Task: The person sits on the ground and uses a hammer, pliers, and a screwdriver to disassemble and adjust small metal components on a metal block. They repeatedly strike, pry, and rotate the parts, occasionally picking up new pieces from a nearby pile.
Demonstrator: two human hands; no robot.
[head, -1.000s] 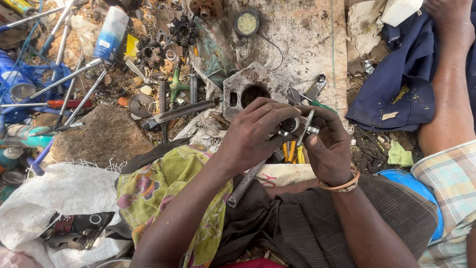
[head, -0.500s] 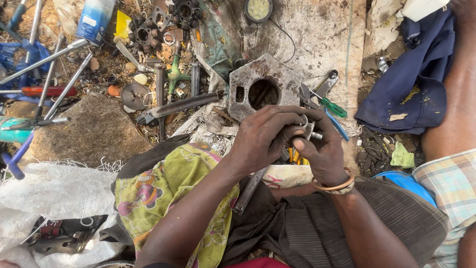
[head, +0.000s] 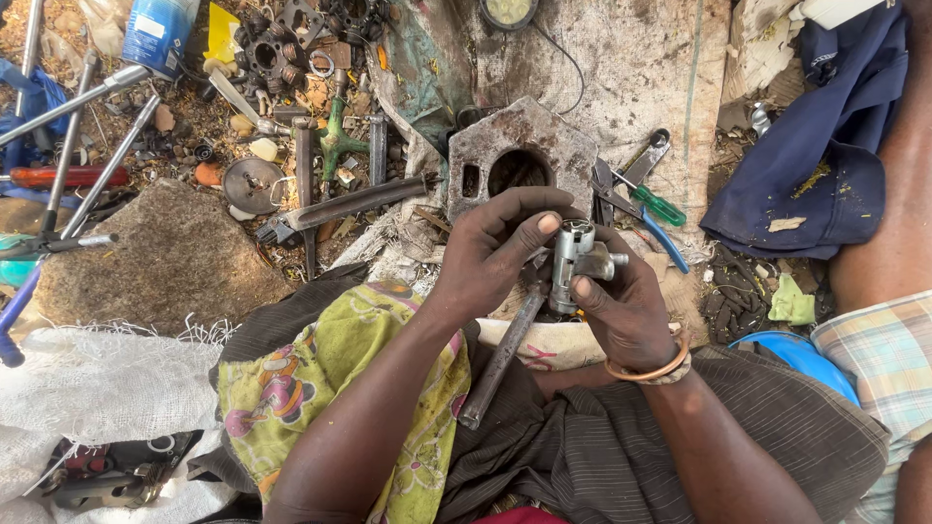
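Head view, looking down into my lap: my left hand and right hand are both closed around a small silvery metal cylinder part, held upright between them just above my knees. My left thumb presses at its top end, while my right fingers grip it from below and the side, where a short stub sticks out. How the part is built inside I cannot tell from here.

A long dark steel bar rests across my lap under my left hand, apart from the part. On the ground ahead lies a grey metal housing with a round hole, and beside it pliers and a green-handled screwdriver. Further left are loose gears, rings and rods, and a flat stone. A yellow patterned cloth drapes over my left knee, and another person's arm shows at the right edge.

As I judge it, the work is in its middle: the part is off the ground and being handled, no tool is in my grip, and the housing sits untouched.
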